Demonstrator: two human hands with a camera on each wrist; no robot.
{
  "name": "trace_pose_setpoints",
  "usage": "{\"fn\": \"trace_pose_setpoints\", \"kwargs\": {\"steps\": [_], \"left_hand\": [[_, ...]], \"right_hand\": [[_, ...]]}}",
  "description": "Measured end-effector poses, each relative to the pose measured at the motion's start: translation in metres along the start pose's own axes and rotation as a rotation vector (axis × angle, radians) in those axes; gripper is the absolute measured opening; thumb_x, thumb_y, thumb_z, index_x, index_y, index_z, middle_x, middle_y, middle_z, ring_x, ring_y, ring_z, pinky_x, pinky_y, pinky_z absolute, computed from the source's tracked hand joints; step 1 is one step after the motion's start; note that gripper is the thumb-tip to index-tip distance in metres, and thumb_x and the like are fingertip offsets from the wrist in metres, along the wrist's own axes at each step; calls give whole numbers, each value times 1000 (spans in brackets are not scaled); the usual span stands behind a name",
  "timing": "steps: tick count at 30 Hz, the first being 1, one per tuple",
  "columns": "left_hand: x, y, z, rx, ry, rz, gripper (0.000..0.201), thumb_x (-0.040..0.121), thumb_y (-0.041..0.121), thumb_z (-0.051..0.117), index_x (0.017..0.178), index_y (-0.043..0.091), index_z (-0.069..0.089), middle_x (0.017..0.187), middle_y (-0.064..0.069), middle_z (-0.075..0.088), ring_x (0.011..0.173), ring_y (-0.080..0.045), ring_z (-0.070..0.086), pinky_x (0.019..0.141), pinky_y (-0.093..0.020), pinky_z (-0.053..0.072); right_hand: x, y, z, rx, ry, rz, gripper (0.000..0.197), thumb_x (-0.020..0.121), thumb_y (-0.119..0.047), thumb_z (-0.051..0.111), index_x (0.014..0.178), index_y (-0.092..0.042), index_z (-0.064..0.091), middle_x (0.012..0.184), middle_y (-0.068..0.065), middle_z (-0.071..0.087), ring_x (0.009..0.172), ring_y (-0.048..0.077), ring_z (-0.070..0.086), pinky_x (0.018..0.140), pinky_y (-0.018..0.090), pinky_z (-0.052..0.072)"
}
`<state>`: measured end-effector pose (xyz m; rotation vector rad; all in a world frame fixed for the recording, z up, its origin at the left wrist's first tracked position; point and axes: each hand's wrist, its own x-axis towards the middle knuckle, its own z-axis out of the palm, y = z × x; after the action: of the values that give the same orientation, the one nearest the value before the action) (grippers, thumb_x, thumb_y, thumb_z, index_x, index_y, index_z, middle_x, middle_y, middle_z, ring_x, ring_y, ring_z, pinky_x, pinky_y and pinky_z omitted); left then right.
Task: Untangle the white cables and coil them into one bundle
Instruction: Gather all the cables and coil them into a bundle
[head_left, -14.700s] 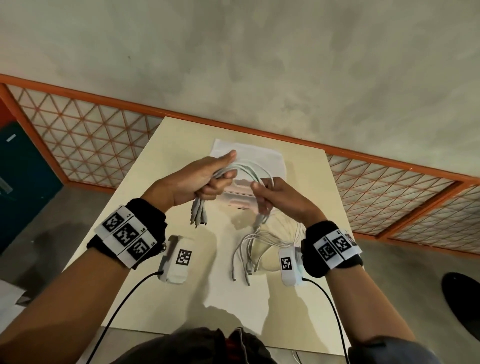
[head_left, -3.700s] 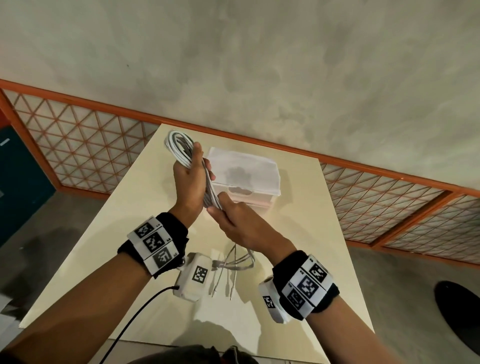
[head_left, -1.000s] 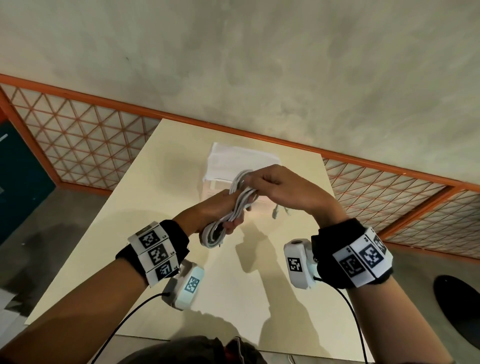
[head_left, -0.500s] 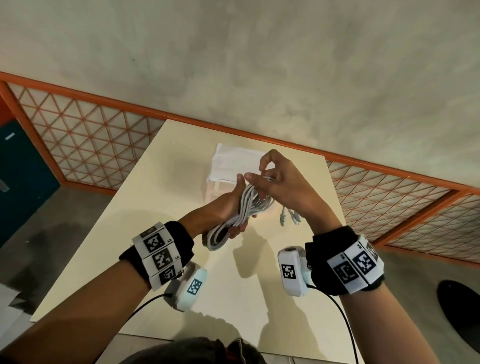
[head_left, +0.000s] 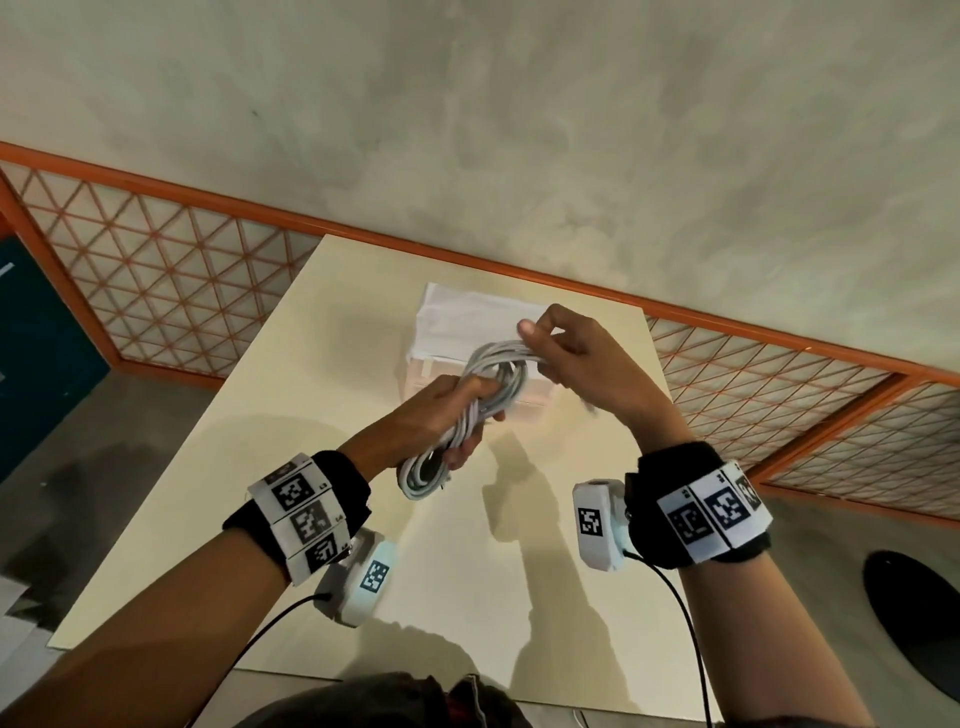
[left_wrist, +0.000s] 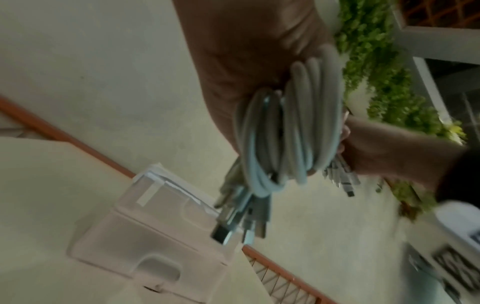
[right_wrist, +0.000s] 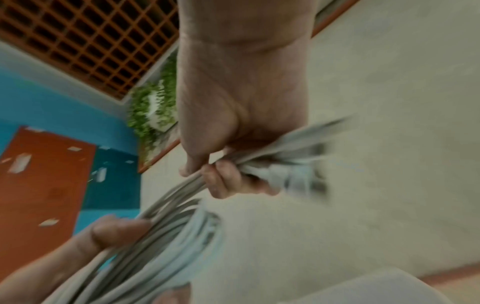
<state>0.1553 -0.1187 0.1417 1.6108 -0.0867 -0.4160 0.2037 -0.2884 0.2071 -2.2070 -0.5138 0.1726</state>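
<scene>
The right hand (head_left: 582, 364) has its thumb and fingers (right_wrist: 223, 181) pinched on a run of the cables (head_left: 493, 374), pulling it across the top of the coil; the plugs past its knuckles are smeared by motion blur in the right wrist view, so I cannot count them. The left hand (head_left: 441, 410) is wrapped around the middle of the coil, thumb (right_wrist: 116, 228) pressed along the strands, with a loop hanging out below the fist. In the left wrist view the cables (left_wrist: 285, 131) show as several grey-white turns packed side by side, and a cluster of metal plugs (left_wrist: 241, 218) dangles from their lower end. The whole bundle is held in the air above the far half of the table (head_left: 260, 467), touching nothing but the 2 hands.

Under the hands, near the table's far edge, sits a clear box (head_left: 467, 322) with a white lid; the hands and coil cover its near side. No brand or print can be read on it.

Each wrist carries a black band with 3 square black-and-white code tags (head_left: 301, 514), and a white camera pod (head_left: 595, 519) with 1 more tag. The tags hold only patterns, with no words. Thin black leads run from the pods off the bottom edge. A dark shape at the lower right floor is cut off.
</scene>
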Motion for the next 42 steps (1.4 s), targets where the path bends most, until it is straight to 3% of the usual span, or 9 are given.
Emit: {"fn": "trace_pose_setpoints", "kwargs": {"steps": [7, 11, 15, 20, 26, 30, 35, 40, 42], "left_hand": [[6, 6, -6, -166, 75, 36, 45, 99, 36, 31, 82, 4, 57, 44, -9, 47, 29, -17, 36, 42, -22, 35], [8, 8, -2, -145, 131, 138, 45, 100, 37, 35, 88, 0, 57, 50, -5, 55, 33, -18, 45, 44, -24, 43], [10, 4, -1, -83, 217, 182, 41, 99, 37, 42, 93, 2, 62, 47, -4, 58, 41, -18, 55, 49, -22, 47], [12, 1, -1, -196, 276, 225, 18, 99, 25, 47, 91, 20, 62, 61, 3, 64, 51, -7, 61, 53, -18, 51], [10, -2, -6, -152, 198, 241, 19, 99, 22, 46, 95, 14, 62, 69, -1, 66, 58, -8, 63, 58, -19, 50], [10, -4, -9, -138, 40, 203, 21, 99, 23, 45, 107, 17, 64, 97, -2, 74, 93, -14, 70, 83, -26, 55], [8, 4, -16, -210, -97, 141, 19, 97, 9, 45, 102, 16, 62, 84, 4, 76, 78, -7, 70, 72, -21, 55], [11, -1, -18, -302, -79, 124, 18, 90, 4, 56, 104, 11, 65, 90, -9, 73, 85, -21, 69, 82, -34, 55], [14, -3, -16, -332, -34, 132, 18, 88, 0, 59, 101, 10, 65, 83, -8, 71, 78, -19, 69, 77, -34, 56]], "right_hand": [[-7, 18, 19, 266, 130, -36, 16, 95, -18, 55, 94, -3, 50, 78, 3, 58, 70, 15, 57, 67, 22, 49], [0, 15, 43, 201, 378, -17, 23, 92, -21, 60, 75, -18, 46, 69, 1, 57, 62, 15, 54, 61, 28, 44], [4, 7, 51, 115, 464, 8, 26, 92, -23, 62, 74, -10, 47, 57, -5, 49, 50, 5, 43, 53, 23, 43], [9, 2, 49, 228, 348, 96, 21, 87, -26, 67, 77, -9, 59, 72, 4, 66, 75, 28, 67, 76, 50, 58], [8, -1, 42, 161, 294, 106, 21, 81, -8, 73, 70, -20, 60, 68, 2, 65, 74, 29, 69, 76, 45, 58], [4, -4, 46, 273, 262, 149, 19, 83, -4, 70, 69, -13, 60, 67, 9, 65, 61, 32, 62, 60, 41, 58], [5, -5, 52, 443, 276, 208, 16, 83, 2, 67, 73, -5, 56, 63, 7, 56, 52, 17, 56, 43, 21, 46], [6, -8, 56, 387, 333, 180, 11, 79, -2, 73, 79, 0, 62, 64, 8, 61, 61, 28, 61, 62, 50, 56], [8, -7, 52, 295, 331, 122, 12, 75, -6, 78, 79, -4, 67, 65, 5, 65, 61, 19, 65, 68, 41, 60]]}}
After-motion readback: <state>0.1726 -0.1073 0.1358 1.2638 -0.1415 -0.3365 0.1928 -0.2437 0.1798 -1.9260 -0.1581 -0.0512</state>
